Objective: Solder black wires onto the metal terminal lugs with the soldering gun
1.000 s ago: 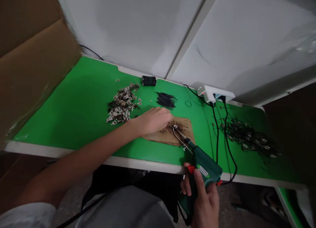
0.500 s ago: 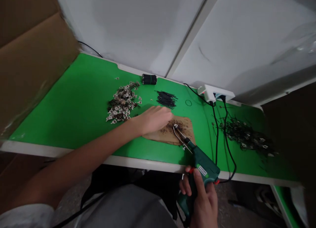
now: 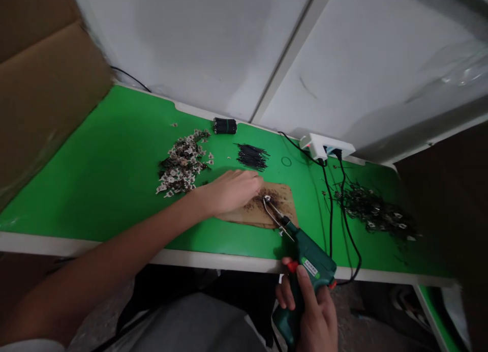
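Note:
My right hand is wrapped round the grip of a green soldering gun with a red trigger. The gun's tip and its thin bent feed tube meet at a small silvery metal piece over a scorched cardboard pad. My left hand rests at the pad's left part, knuckles up, fingers curled together close to that piece. Whatever its fingertips pinch is hidden from me. Behind the left hand lie loose short black wires.
Left on the green table is a heap of small metal parts. A banded wire bundle lies at the back. Rightward are a power strip, hanging black cords and a pile of wired parts. A cardboard box borders the left.
The whole view has shifted slightly, so the table's things sit a little further left. Both hands keep nearly the same pose, and more of the red trigger shows.

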The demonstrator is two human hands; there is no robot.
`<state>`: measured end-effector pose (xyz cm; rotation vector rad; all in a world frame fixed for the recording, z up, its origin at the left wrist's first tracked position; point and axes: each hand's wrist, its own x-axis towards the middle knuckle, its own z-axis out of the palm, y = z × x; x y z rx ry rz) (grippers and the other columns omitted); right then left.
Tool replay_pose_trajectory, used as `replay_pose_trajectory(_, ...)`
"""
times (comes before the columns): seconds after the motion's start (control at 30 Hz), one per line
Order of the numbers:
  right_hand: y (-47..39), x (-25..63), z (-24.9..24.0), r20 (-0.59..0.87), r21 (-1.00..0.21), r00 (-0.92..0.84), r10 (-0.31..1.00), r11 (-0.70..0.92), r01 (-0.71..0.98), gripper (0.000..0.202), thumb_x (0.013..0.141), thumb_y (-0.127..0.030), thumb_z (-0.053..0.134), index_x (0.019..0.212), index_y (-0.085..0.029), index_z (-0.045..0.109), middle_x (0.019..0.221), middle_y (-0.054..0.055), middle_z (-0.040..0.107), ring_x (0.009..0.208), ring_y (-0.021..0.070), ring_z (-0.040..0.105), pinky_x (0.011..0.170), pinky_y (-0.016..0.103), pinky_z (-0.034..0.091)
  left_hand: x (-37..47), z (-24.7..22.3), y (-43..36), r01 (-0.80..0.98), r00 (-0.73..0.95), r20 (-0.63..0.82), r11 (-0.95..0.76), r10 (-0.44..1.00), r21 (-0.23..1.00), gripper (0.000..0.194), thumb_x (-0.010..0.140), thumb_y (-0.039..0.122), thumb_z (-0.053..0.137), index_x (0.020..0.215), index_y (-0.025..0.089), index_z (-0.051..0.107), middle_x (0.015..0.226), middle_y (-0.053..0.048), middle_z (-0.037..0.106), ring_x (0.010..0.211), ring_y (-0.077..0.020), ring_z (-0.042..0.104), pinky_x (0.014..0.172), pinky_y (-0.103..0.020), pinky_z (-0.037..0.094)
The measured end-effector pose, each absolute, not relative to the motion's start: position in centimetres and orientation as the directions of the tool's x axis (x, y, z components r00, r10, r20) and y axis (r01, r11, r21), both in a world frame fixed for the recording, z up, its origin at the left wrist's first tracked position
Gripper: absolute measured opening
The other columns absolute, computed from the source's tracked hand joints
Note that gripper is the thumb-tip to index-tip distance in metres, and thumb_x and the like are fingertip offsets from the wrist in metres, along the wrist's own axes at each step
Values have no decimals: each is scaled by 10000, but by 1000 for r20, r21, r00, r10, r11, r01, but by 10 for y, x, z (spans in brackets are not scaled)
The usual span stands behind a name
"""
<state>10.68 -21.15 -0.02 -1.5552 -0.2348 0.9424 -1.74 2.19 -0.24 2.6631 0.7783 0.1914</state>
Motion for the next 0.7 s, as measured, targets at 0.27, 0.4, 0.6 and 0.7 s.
replay_pose_trajectory(0.27,-210,104,-1,-449,-890,652,611,-242,-386,389,795,-501,800,976,-178,680,598,-59,490,487,69,364,480,235,356,-14,3,19,493,850,40,-820,525,292,157,997,190,552,974,156,703,954,-79,729,766,-186,676,623,-268,412)
replay_pose_trajectory(0.4,-211,103,-1,-444,-894,650,616,-254,-370,389,801,-511,794,962,-174,685,616,-56,492,497,68,370,489,237,368,-13,7,19,465,862,50,-825,505,321,171,976,203,593,891,170,737,907,-66,739,738,-170,667,634,-259,416)
replay_pose_trajectory(0.6,-212,103,-2,-454,-890,638,622,-279,-362,396,818,-525,770,966,-166,688,573,-65,447,485,74,365,488,240,359,-12,8,19,450,865,64,-826,498,340,197,970,191,599,840,165,745,853,-62,737,707,-164,646,648,-256,419)
replay_pose_trajectory(0.7,-212,103,-3,-455,-889,657,601,-272,-367,394,808,-515,782,970,-172,678,585,-61,469,483,75,372,488,241,359,-10,7,19,438,869,73,-828,490,349,196,968,187,606,834,163,747,856,-64,737,727,-166,652,652,-253,422)
